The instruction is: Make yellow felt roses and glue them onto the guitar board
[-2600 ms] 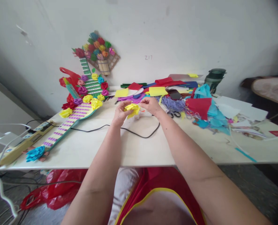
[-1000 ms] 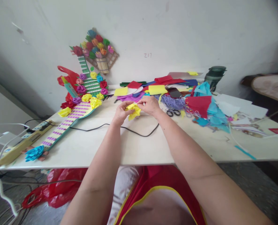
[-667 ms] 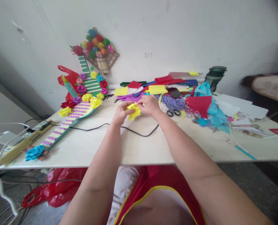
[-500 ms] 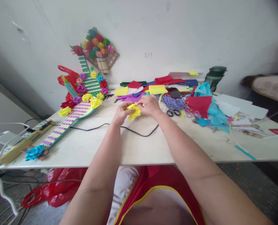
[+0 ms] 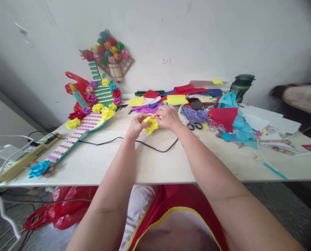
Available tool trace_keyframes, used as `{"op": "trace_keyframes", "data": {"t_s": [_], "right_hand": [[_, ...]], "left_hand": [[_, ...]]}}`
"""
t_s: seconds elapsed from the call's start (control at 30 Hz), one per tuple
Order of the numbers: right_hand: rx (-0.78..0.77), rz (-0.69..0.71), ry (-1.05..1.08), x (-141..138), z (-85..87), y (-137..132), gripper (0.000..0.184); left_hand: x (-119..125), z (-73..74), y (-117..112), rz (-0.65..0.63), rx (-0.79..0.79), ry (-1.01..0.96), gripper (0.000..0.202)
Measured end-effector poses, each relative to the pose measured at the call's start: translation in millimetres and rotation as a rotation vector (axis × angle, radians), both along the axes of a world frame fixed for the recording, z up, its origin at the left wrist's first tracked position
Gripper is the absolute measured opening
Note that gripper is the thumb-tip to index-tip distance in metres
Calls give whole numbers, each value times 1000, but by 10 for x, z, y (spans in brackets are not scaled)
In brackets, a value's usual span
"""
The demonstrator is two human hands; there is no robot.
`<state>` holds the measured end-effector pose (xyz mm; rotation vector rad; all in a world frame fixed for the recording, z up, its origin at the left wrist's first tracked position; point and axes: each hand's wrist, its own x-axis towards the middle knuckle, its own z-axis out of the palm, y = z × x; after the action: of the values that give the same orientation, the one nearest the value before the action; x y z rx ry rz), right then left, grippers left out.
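Note:
Both my hands meet over the middle of the white table (image 5: 150,164) around a crumpled yellow paper flower (image 5: 150,124). My left hand (image 5: 134,125) grips its left side with curled fingers. My right hand (image 5: 168,118) pinches its upper right edge, fingers closed on the paper. The flower is held just above the tabletop, near a black cable (image 5: 145,144).
A striped craft board with paper flowers (image 5: 76,134) lies at left, beside a power strip (image 5: 24,158). Coloured paper scraps (image 5: 171,97), purple string (image 5: 194,114), scissors (image 5: 193,126), a phone (image 5: 195,104) and a dark green bottle (image 5: 241,85) crowd the back. A flower decoration (image 5: 110,57) hangs on the wall.
The hands have stayed in the same place, working the yellow flower with small finger movements; it sits slightly more bunched between them. The view has shifted a little.

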<state>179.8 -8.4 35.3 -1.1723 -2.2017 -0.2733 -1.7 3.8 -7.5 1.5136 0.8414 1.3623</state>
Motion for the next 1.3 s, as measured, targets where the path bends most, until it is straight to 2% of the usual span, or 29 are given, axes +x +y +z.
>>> {"op": "trace_keyframes", "data": {"t_s": [0.27, 0.57, 0.8, 1.07, 1.3], "right_hand": [[-67, -21, 36, 29, -21, 41, 24], [-210, -9, 153, 114, 35, 11, 37], [-292, -47, 284, 125, -9, 93, 25], [-349, 29, 398, 110, -42, 123, 19], [-385, 45, 446, 109, -48, 123, 17]], "left_hand": [[18, 16, -19, 13, -14, 12, 43], [10, 19, -21, 25, -17, 31, 42], [5, 13, -17, 26, 17, 63, 42], [36, 73, -86, 32, 26, 88, 39], [31, 58, -72, 38, 58, 121, 38]]}}
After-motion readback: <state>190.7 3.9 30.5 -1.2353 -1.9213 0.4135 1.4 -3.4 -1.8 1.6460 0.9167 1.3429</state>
